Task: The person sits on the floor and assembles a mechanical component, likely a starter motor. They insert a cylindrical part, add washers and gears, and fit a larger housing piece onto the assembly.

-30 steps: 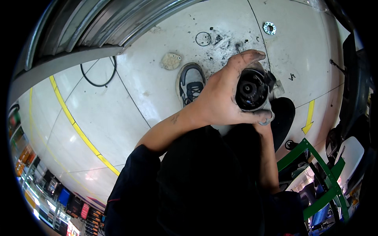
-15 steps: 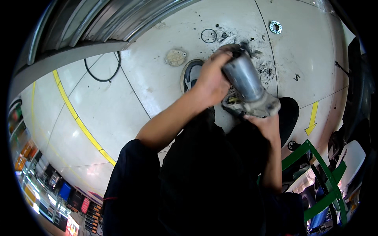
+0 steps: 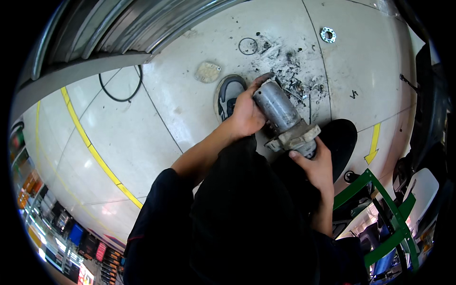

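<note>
Both of my hands hold a grey cylindrical motor (image 3: 281,109) with a cast flanged housing at its near right end. My left hand (image 3: 249,114) is wrapped around the far left end of the bare metal cylinder, with dark grime on the fingertips. At the other end, my right hand (image 3: 316,164) grips the housing, its thumb pressed to the near side. Below the motor are my knees in black trousers. Behind it, black crumbs and dust (image 3: 289,66) are scattered over the floor, and a thin rod (image 3: 310,109) lies among them.
On the pale floor lie an oval cover plate (image 3: 207,72), a thin black ring (image 3: 248,46), a round metal plate with a hole (image 3: 327,34) and small dark pieces (image 3: 354,94). A metal shutter (image 3: 118,28) stands far left; a green frame (image 3: 387,228) is at the near right.
The motor has tilted and shifted left and nearer, so the flange shows differently. My left hand has slid lower along with it, and my right hand has turned to show its back.
</note>
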Available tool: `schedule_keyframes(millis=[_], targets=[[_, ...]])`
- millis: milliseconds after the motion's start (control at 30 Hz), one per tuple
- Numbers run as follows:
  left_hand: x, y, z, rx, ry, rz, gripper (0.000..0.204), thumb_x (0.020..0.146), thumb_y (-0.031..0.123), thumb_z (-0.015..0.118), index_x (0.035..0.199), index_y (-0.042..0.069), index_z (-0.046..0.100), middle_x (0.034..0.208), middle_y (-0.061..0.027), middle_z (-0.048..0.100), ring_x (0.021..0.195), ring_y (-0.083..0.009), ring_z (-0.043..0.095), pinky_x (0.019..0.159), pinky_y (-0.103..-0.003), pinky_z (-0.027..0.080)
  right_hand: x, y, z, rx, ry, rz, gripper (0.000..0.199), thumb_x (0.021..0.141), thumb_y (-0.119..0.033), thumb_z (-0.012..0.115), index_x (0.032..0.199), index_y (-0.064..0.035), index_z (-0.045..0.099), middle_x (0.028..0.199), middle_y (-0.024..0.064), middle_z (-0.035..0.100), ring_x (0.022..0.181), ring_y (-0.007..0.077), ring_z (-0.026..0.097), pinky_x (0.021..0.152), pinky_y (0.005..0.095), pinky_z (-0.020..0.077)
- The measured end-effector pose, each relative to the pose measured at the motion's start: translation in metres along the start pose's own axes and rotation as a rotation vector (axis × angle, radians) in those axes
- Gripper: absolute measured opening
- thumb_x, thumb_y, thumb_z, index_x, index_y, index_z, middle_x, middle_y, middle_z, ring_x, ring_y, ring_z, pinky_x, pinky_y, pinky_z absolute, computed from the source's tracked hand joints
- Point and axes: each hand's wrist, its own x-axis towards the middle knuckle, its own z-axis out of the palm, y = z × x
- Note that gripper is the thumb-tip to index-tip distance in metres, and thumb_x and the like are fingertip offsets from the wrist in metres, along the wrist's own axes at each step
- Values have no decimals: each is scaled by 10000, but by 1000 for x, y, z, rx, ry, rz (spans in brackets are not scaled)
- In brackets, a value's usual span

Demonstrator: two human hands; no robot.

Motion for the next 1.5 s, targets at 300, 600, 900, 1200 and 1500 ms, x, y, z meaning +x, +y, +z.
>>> schedule_keyframes(millis=[300,600,900,1200,1500], targets=[[-5,5,-34,252,-39,122,459,1003,118,342,1455,114,422,1096,-73,590,1062,-226,605,935,-402,503,25,-26,-32,-245,-76,-24,691,665,-380,847,1104,99,613,852,262,677,850,343,703,795,371,524],[-34,48,11,204,-283,286,512,925,45,352,1436,14,345,1099,-249,639,1065,-340,640,936,-448,530,38,-30,-47,-336,84,-458,701,578,-94,859,1227,-23,602,1135,201,653,1035,313,656,873,339,500],[-54,56,49,159,-423,528,511,949,386,330,1266,3,449,1130,-262,623,1141,-409,579,1035,-559,430,41,-18,-53,-197,304,-721,697,634,-190,887,1217,50,589,1133,190,657,988,268,652,874,343,502],[-57,73,91,635,-520,694,717,767,213,822,1352,-13,475,1126,-117,630,1040,-175,602,901,-303,471,21,32,2,848,-199,-156,932,725,-368,865,1396,-7,329,1133,162,612,781,231,639,548,320,515],[-36,63,110,625,-697,507,1148,481,298,980,1424,-9,402,1293,-108,569,1198,-220,560,1053,-344,430,17,51,14,1056,-330,-50,967,662,-439,890,1366,-28,370,1131,173,607,718,238,628,432,311,479]])
